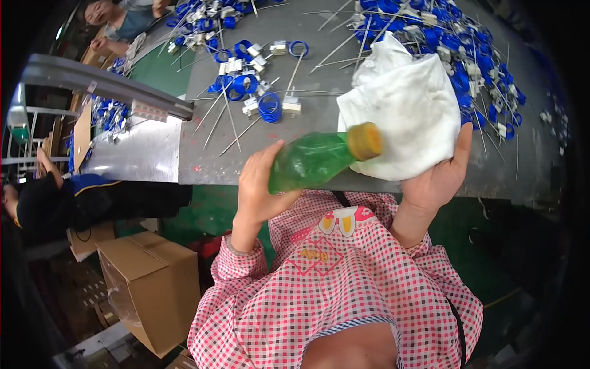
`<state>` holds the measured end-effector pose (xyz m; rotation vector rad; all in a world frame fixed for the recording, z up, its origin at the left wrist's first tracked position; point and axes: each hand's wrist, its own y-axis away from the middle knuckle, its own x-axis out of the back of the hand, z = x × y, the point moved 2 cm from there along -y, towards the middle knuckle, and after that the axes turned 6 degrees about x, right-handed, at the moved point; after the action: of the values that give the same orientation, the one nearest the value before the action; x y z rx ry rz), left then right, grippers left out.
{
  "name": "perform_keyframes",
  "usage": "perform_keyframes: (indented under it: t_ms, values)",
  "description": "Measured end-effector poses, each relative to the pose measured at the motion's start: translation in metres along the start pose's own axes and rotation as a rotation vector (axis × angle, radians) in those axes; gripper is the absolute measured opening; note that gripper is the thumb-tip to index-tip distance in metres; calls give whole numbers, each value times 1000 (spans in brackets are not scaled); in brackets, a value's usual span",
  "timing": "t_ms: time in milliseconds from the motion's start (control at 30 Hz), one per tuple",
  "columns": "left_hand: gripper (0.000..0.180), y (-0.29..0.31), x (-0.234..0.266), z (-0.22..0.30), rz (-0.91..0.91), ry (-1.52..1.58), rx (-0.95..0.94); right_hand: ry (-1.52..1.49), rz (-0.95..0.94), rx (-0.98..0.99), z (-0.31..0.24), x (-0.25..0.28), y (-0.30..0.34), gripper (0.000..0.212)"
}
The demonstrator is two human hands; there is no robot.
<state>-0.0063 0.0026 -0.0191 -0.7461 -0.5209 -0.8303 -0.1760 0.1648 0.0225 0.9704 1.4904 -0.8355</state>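
Observation:
My left hand (253,184) is wrapped round a green clear plastic bottle (309,161). The bottle lies tilted sideways, its yellow-orange cap (365,141) pointing right over the edge of a white cloth (405,111). My right hand (437,181) supports that cloth from below and the right side, thumb up along its edge; most of its fingers are hidden beneath. Whether cap and cloth touch, I cannot tell. Left of the cloth lie blue coils (270,107) with white blocks and thin metal rods.
A large heap of blue coiled parts (455,43) covers the far right of the grey table (215,157). Another pile (200,27) lies at the far left, beside a metal rail (110,83). Cardboard boxes (150,289) stand on the floor at left. Two other people (132,21) are nearby.

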Motion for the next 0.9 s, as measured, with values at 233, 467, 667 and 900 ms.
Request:
perform_keyframes:
  t_ms: [233, 467, 667, 900]
  values:
    - [64, 33, 51, -55, 516, 311, 208, 186, 78, 97, 9, 12, -16, 51]
    - [73, 14, 108, -118, 955, 94, 220, 188, 28, 145, -12, 20, -21, 49]
    - [71, -9, 111, -169, 1019, 6, 321, 253, 84, 261, -22, 16, -17, 50]
    - [74, -24, 101, -184, 951, -142, 490, 106, -46, 257, -47, 32, -18, 53]
